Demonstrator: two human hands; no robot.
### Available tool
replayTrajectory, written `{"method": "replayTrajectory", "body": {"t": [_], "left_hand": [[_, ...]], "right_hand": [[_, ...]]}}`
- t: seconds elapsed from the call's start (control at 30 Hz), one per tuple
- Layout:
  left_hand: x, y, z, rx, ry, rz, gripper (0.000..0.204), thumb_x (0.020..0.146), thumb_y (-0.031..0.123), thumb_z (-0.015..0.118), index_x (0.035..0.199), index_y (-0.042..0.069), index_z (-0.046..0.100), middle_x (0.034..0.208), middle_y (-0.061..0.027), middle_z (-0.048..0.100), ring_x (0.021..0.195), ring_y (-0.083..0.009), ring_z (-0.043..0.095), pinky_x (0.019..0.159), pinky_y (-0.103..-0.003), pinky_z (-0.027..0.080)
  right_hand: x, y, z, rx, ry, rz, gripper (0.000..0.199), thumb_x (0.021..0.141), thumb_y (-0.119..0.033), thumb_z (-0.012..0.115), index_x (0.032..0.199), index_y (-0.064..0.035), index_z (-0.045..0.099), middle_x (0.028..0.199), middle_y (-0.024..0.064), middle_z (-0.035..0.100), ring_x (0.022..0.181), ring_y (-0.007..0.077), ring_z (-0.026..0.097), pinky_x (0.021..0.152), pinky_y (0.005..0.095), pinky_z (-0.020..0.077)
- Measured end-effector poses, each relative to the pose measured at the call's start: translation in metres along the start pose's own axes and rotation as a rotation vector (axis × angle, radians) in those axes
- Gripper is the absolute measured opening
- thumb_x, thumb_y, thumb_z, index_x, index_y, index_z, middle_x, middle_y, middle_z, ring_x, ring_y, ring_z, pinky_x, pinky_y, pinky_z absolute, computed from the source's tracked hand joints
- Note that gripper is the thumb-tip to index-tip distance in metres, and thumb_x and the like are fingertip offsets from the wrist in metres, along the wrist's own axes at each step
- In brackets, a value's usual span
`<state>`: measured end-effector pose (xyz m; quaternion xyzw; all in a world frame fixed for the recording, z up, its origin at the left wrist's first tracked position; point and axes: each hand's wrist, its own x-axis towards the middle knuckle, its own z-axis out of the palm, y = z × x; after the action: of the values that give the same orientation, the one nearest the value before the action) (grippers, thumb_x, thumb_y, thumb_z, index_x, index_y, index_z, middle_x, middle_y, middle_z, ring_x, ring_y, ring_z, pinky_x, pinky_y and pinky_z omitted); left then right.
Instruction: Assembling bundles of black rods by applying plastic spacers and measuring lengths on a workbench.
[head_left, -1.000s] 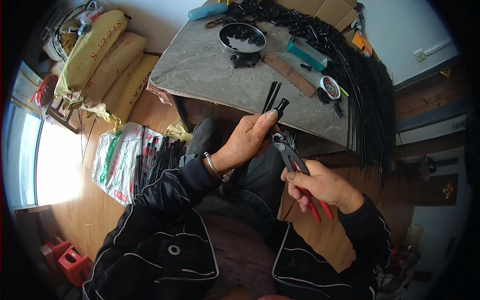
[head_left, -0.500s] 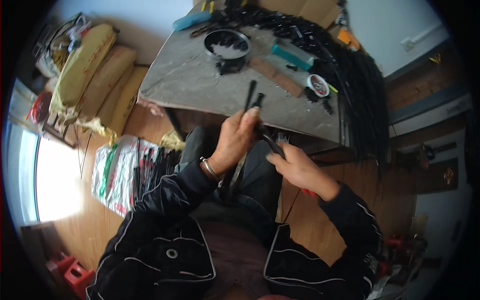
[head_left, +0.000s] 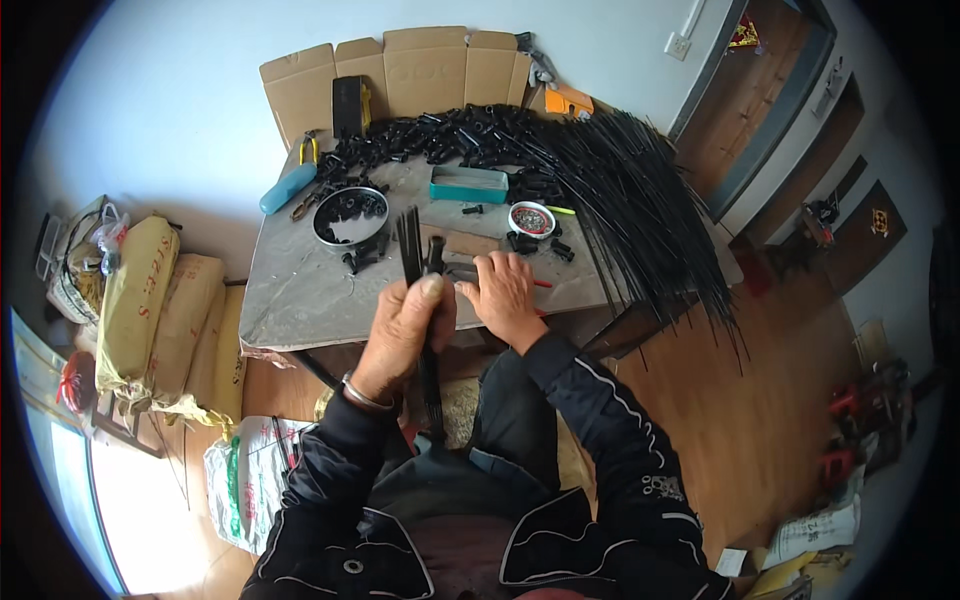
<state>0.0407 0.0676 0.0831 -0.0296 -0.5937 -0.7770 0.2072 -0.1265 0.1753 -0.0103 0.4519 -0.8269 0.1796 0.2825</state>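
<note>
Held upright in my left hand [head_left: 400, 325] is a bundle of thin black rods [head_left: 408, 240], its lower end reaching down toward my lap. A short black tubular fitting [head_left: 436, 252] sticks up beside the rods, above the thumb. My right hand [head_left: 506, 298] is palm down at the table's near edge, fingers bent over a pair of pliers [head_left: 462, 268]. Their grey jaws point toward my left hand and a red handle tip shows on the other side; the grip itself is mostly hidden under the palm. A flat brown strip [head_left: 460, 243] lies just beyond.
On the grey table [head_left: 280, 290] stand a bowl of black pieces [head_left: 322, 226], a teal box [head_left: 468, 192] and a round white tub [head_left: 531, 220]. Black fittings [head_left: 440, 135] are heaped behind; long black rods [head_left: 650, 210] overhang the right. Sacks [head_left: 140, 300] are stacked left.
The view has tipped up, showing more of the table's back. My right hand has moved away from the rods and fitting to the table edge; my left hand still holds its bundle.
</note>
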Motion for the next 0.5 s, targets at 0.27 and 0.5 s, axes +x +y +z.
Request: {"method": "replayTrajectory", "body": {"t": [0.27,0.5], "left_hand": [[0.036,0.121,-0.057,0.089,0.018,-0.010,0.051,0.097,0.055,0.042,0.078,0.008,0.047,0.053,0.0015,0.038,0.040,-0.0084,0.036,0.036,-0.023,0.029],[0.047,0.138,-0.041,-0.029,0.424,0.337,0.049,0.096,0.055,0.046,0.077,0.009,0.048,0.053,0.0013,0.037,0.039,-0.0092,0.035,0.036,-0.023,0.028]], "right_hand": [[-0.118,-0.101,-0.064,1.129,-0.597,0.057,0.015,0.091,-0.020,0.060,0.093,-0.0050,0.063,0.090,0.0119,0.066,0.087,0.0273,0.066,0.075,0.0342,0.0504],[-0.173,-0.138,-0.034,1.316,-1.027,0.060,0.034,0.092,-0.027,0.060,0.115,-0.0023,0.061,0.103,0.0150,0.068,0.095,0.0251,0.066,0.083,0.0330,0.0497]]}}
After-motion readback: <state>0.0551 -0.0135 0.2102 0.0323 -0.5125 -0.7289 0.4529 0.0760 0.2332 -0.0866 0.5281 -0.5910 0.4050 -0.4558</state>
